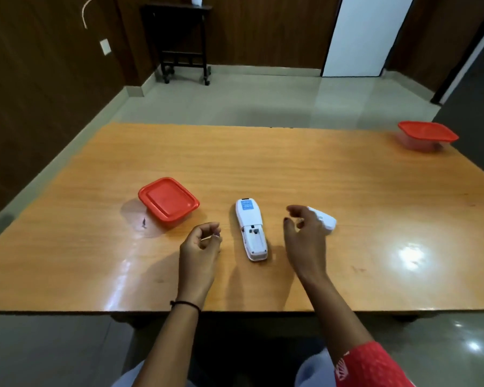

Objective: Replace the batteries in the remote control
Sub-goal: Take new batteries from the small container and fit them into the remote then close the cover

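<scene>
The remote (251, 230) lay face down on the counter (291, 169) between the two hands, its battery bay uncovered at the near end, and its white cover (326, 220) lay just beyond the right hand (305, 238), partly hidden by it. That hand hovered with loose, half-spread fingers, gripping nothing. The left hand (201, 247) was curled, with something small glinting at its fingertips, though whether it held anything could not be told; a red-lidded box (168, 201) sat nearby.

Remote (251, 230) on table (291, 169), right of container (168, 201).
</scene>
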`<state>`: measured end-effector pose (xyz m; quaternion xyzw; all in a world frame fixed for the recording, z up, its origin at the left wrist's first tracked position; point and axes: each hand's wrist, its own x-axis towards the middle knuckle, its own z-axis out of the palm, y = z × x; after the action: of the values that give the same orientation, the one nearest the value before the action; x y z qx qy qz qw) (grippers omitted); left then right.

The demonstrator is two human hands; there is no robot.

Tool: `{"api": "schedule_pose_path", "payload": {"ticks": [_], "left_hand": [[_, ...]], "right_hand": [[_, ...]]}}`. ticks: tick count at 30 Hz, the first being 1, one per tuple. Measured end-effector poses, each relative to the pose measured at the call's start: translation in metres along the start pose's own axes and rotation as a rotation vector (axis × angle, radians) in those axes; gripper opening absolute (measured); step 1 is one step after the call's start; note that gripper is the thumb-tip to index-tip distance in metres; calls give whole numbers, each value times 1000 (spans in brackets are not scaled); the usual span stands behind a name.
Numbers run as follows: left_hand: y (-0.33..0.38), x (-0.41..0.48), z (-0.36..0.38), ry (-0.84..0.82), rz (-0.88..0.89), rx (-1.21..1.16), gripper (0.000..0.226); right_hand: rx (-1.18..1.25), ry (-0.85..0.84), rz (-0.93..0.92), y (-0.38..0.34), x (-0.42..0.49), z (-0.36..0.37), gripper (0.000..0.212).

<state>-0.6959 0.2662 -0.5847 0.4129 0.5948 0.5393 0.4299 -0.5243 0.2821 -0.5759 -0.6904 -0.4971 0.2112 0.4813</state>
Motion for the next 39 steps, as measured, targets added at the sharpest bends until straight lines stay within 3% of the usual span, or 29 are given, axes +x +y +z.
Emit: {"api": "schedule_pose_path", "payload": {"ticks": [4,7,9,10,15,19,24,27,31,35,39], "left_hand": [[-5,17,13,14,74,92,26],[2,41,4,399,243,268,41],[3,62,-17,571,130,294,59],[2,69,-28,574,48,285,66],[4,76,-44,371,-80,329,72],[11,74,-51,247,-97,187,54],[26,53,-61,65,-63,21,27],[26,47,-66,59,-80,-108,24],[32,38,-60,107,-128,-409,20],[36,23,-47,-16,-212,-650,45],[28,18,-49,58,-335,-915,57]], "right_hand": [[-16,-18,-43,12,20,18,23],[-45,-74,-200,8,7,45,23],[-49,-81,-288,0,-1,59,23],[-40,-80,-321,-4,-4,65,23],[-57,-79,-411,-11,-9,79,23],[-78,-64,-489,-13,-7,74,24],[-25,-393,-679,-23,0,67,47],[69,-466,-704,-24,0,66,34],[196,-432,-717,-27,-16,72,21],[252,-366,-759,-31,-38,87,19],[309,-354,-780,-38,-50,96,22]]}}
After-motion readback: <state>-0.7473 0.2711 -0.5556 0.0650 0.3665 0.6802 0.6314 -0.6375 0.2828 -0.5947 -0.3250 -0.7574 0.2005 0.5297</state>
